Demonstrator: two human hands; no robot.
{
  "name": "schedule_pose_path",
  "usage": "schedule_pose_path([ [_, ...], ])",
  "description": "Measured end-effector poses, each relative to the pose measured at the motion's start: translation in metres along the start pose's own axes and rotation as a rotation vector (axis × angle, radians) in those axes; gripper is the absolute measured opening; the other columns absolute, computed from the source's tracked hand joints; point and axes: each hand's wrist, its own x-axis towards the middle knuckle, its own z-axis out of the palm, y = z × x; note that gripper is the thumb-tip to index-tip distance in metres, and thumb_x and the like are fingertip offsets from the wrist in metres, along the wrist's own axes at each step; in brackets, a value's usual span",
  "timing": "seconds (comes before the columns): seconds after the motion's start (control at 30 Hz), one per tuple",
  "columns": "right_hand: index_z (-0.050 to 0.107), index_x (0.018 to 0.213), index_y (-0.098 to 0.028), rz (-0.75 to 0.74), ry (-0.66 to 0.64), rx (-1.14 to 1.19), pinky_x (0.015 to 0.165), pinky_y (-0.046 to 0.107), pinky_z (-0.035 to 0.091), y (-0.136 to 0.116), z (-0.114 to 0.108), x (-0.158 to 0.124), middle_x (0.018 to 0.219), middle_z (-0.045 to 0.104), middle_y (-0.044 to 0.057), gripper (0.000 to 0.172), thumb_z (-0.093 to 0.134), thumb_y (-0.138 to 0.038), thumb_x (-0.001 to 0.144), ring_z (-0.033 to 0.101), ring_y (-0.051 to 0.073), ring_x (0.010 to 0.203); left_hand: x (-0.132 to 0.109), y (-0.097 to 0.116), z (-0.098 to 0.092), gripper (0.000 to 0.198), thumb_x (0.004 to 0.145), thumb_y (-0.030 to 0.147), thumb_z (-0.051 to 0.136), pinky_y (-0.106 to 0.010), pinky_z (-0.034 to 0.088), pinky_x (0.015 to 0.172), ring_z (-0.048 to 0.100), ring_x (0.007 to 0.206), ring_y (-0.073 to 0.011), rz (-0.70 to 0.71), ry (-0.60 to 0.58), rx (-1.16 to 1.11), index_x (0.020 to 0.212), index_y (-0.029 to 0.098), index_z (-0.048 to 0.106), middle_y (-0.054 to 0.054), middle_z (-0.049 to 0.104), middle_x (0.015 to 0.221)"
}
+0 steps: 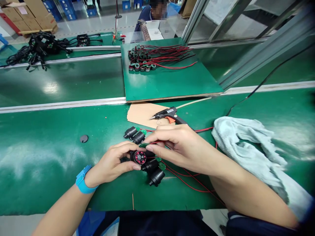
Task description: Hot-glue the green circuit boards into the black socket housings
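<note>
My left hand [118, 162], with a blue band at its wrist, grips a short black round motor housing [134, 157]. The housing's open end faces me and shows a ring of red windings [140, 157]. Thumb and fingers of my right hand [169, 144] are pinched together at the housing's upper right. A small green circuit board [144, 144] and red wire [154, 142] show at those fingertips; the fingers partly hide them. Just beyond my hands lie two black stepped cylinders [130, 132]. More black cylinders [156, 177], with green discs and red wires, lie below and right.
A glue gun [167, 114] rests on cardboard [137, 114]. A pale cloth [246, 131] lies at right and a black disc [84, 138] at left. Several wired coils [141, 57] sit on a raised green board [172, 85]. Black cables [41, 46] and another person [145, 14] are farther back.
</note>
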Motion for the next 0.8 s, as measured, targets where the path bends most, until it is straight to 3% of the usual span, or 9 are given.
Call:
schedule_pose_path([
  [0.1, 0.075, 0.093, -0.016, 0.071, -0.029, -0.020, 0.055, 0.024, 0.037, -0.002, -0.003, -0.003, 0.068, 0.065, -0.001, 0.013, 0.063, -0.021, 0.094, 0.053, 0.009, 0.059, 0.000, 0.000, -0.002, 0.034, 0.091, 0.028, 0.073, -0.021, 0.054, 0.082, 0.064, 0.097, -0.0141, 0.014, 0.017, -0.019, 0.124, 0.032, 0.066, -0.002, 0.065, 0.113],
  [0.2, 0.075, 0.096, -0.017, 0.071, -0.048, -0.020, 0.057, 0.024, 0.039, -0.003, -0.001, -0.004, 0.072, 0.067, -0.001, 0.015, 0.062, -0.022, 0.096, 0.055, 0.009, 0.060, 0.001, -0.001, 0.000, 0.035, 0.090, 0.031, 0.074, -0.024, 0.056, 0.082, 0.065, 0.097, -0.0155, 0.020, 0.012, 0.004, 0.124, 0.030, 0.066, -0.004, 0.066, 0.113],
  [0.33, 0.071, 0.116, -0.022, 0.045, -0.086, -0.008, 0.069, 0.023, 0.045, 0.000, 0.004, -0.004, 0.087, 0.071, -0.001, 0.022, 0.060, -0.024, 0.098, 0.062, 0.010, 0.072, 0.001, 0.000, 0.001, 0.035, 0.090, 0.032, 0.074, -0.027, 0.057, 0.083, 0.067, 0.099, -0.0178, 0.029, -0.005, 0.060, 0.123, 0.029, 0.067, -0.006, 0.067, 0.114],
  [0.43, 0.063, 0.132, -0.023, 0.048, -0.068, -0.045, 0.072, 0.023, 0.047, 0.006, 0.009, -0.001, 0.083, 0.068, -0.003, 0.037, 0.062, -0.019, 0.095, 0.062, 0.010, 0.071, -0.001, -0.004, -0.008, 0.036, 0.092, 0.034, 0.072, -0.036, 0.054, 0.099, 0.065, 0.118, -0.0227, 0.109, 0.118, 0.105, 0.126, 0.030, 0.064, -0.008, 0.067, 0.127],
  [0.53, 0.057, 0.139, -0.020, 0.058, -0.058, -0.130, 0.079, 0.027, 0.050, 0.018, 0.021, 0.005, 0.083, 0.068, -0.001, 0.048, 0.064, -0.013, 0.091, 0.065, 0.014, 0.079, -0.008, -0.020, -0.023, 0.032, 0.095, 0.039, 0.067, -0.046, 0.047, 0.108, 0.059, 0.128, -0.0282, 0.111, 0.255, 0.343, 0.124, 0.026, 0.063, -0.011, 0.067, 0.130],
  [0.67, 0.055, 0.141, -0.016, 0.131, -0.147, -0.274, 0.081, 0.033, 0.053, 0.037, 0.043, 0.015, 0.098, 0.073, 0.007, 0.050, 0.062, -0.010, 0.091, 0.069, 0.020, 0.088, -0.017, -0.044, -0.036, 0.032, 0.097, 0.041, 0.062, -0.046, 0.047, 0.101, 0.063, 0.117, -0.0281, 0.036, 0.303, 0.701, 0.124, 0.023, 0.064, -0.011, 0.072, 0.122],
  [0.8, 0.055, 0.140, -0.017, 0.137, -0.160, -0.250, 0.078, 0.033, 0.053, 0.042, 0.054, 0.018, 0.102, 0.073, 0.008, 0.048, 0.061, -0.013, 0.093, 0.069, 0.021, 0.087, -0.017, -0.049, -0.034, 0.031, 0.098, 0.039, 0.062, -0.042, 0.048, 0.096, 0.065, 0.109, -0.0254, 0.045, 0.237, 0.781, 0.125, 0.024, 0.064, -0.008, 0.074, 0.119],
])
